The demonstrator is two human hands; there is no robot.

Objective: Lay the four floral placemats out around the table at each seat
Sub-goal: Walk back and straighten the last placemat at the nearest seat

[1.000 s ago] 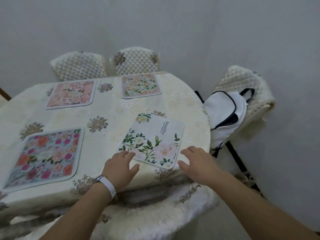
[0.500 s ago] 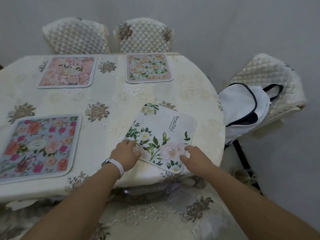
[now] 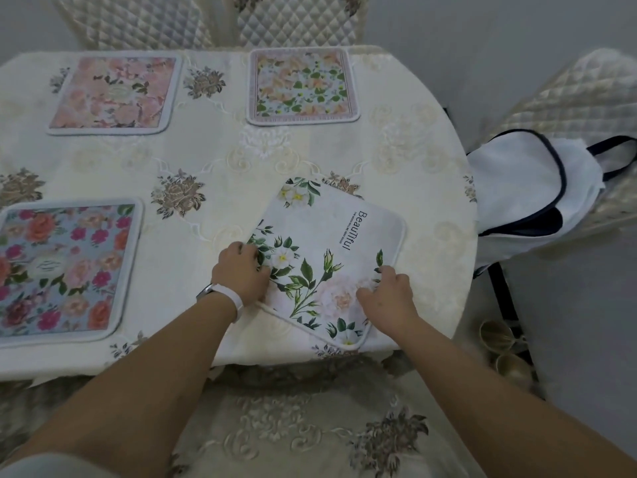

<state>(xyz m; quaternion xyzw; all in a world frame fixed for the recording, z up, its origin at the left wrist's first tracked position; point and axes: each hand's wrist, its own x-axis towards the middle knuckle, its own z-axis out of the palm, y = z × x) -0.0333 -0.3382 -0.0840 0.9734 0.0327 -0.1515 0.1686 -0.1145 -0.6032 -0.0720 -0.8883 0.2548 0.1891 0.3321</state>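
Observation:
A white placemat (image 3: 324, 243) with green leaves and the word "Beautiful" lies skewed near the table's front right edge. My left hand (image 3: 241, 270) grips its left edge, fingers curled on it. My right hand (image 3: 387, 296) grips its lower right part. Three other floral placemats lie flat on the cream tablecloth (image 3: 213, 150): a pink one (image 3: 113, 93) at the far left, a peach and green one (image 3: 301, 85) at the far middle, and a blue one with bright flowers (image 3: 62, 269) at the near left.
Quilted chairs stand behind the table (image 3: 138, 20) (image 3: 296, 20) and at the right (image 3: 568, 94), the right one holding a white backpack (image 3: 524, 188). A cushioned seat (image 3: 293, 419) is below my arms. Gold cups (image 3: 496, 336) sit on the floor at the right.
Both hands have closed onto the white placemat's edges, where a second ago they lay open by its near edge. The view has tilted down and drawn closer to the table.

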